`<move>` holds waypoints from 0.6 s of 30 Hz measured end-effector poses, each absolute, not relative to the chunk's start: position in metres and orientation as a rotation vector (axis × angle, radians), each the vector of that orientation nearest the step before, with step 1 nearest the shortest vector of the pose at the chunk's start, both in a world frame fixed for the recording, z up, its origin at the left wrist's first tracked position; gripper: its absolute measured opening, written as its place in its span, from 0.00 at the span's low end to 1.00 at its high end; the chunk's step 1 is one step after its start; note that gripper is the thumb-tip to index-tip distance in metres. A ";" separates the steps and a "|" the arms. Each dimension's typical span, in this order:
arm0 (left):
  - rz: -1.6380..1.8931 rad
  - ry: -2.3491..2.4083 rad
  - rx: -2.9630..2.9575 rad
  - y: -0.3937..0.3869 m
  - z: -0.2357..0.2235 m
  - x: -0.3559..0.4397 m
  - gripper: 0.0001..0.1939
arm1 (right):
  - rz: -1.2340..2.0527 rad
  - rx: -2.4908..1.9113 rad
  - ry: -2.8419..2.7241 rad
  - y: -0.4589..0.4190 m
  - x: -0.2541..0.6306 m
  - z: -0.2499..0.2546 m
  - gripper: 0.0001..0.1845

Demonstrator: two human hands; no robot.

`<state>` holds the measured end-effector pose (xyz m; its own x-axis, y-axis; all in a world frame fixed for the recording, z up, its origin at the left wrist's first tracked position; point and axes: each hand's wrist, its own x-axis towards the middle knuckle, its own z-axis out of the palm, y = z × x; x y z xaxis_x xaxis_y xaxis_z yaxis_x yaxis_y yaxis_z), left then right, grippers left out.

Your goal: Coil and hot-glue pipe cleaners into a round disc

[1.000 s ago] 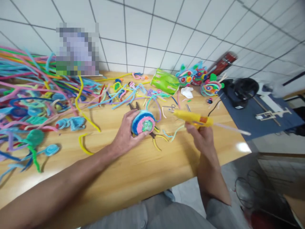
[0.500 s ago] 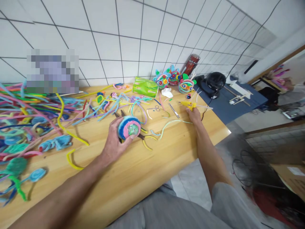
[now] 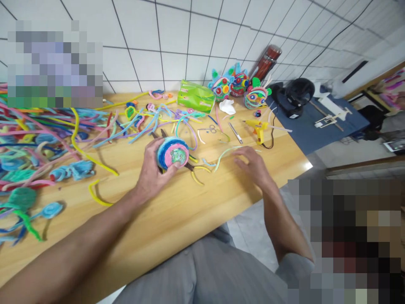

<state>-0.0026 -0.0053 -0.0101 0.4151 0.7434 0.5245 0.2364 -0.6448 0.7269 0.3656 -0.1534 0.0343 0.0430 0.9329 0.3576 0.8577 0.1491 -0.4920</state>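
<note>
Holding, left hand: we grip a round, drum-shaped piece of blue, pink and green fuzzy material, fingers around its far side and thumb across its face, seemingly to keep the ringed face turned toward us.
Round piece: it sits left of the middle of the pale wooden bench; whether it rests there we cannot tell.
Metal pliers with yellow handles: they lie partly hidden behind the piece.
Right hand: our fingers are half-bent and look bare; they hang near a thin pale-green fuzzy strand, contact uncertain.
Yellow plastic glue gun: it rests beyond the right hand, handle toward us, likely for an easy reach.
Small metal scissors: they lie left of the slim white pen-like tool, both near the glue gun.
Multicoloured fuzzy stems: they are heaped at our left, apparently to leave working space before us.
</note>
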 end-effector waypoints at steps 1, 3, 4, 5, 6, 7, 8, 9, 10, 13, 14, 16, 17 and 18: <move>1.178 0.825 2.114 -0.005 -0.010 -0.003 0.43 | 0.202 -1.650 -1.917 -0.151 0.350 0.034 0.09; 1.191 0.812 2.115 -0.005 -0.010 -0.002 0.43 | 0.277 -1.630 -2.044 -0.144 0.328 0.032 0.11; 1.209 0.802 2.118 -0.005 -0.011 -0.002 0.43 | 0.300 -1.648 -2.070 -0.141 0.322 0.032 0.12; 1.227 0.791 2.122 -0.005 -0.011 -0.001 0.42 | 0.319 -1.670 -2.078 -0.138 0.318 0.031 0.11; 1.246 0.785 2.125 -0.005 -0.011 -0.001 0.42 | 0.339 -1.683 -2.074 -0.136 0.317 0.031 0.10; 1.260 0.784 2.126 -0.005 -0.010 0.000 0.41 | 0.367 -1.685 -2.060 -0.135 0.317 0.032 0.09; 1.268 0.787 2.127 -0.005 -0.010 0.000 0.41 | 0.405 -1.674 -2.035 -0.134 0.318 0.032 0.08; 1.271 0.790 2.129 -0.005 -0.010 0.001 0.40 | 0.452 -1.656 -1.991 -0.133 0.320 0.033 0.08; 1.272 0.792 2.132 -0.005 -0.009 0.001 0.40 | 0.498 -1.640 -1.929 -0.133 0.321 0.034 0.07; 1.284 0.784 2.154 -0.006 -0.009 0.001 0.40 | 0.566 -1.640 -1.724 -0.130 0.324 0.038 0.04; 1.289 0.782 2.160 -0.005 -0.009 0.002 0.39 | 0.565 -1.651 -1.677 -0.128 0.324 0.040 0.04; 1.292 0.783 2.165 -0.005 -0.010 0.003 0.39 | 0.537 -1.666 -1.627 -0.123 0.322 0.048 0.05; 1.292 0.786 2.166 -0.005 -0.009 0.003 0.39 | 0.515 -1.669 -1.607 -0.119 0.319 0.053 0.06; 1.298 0.791 2.167 -0.005 -0.008 0.003 0.39 | 0.485 -1.670 -1.598 -0.116 0.315 0.060 0.06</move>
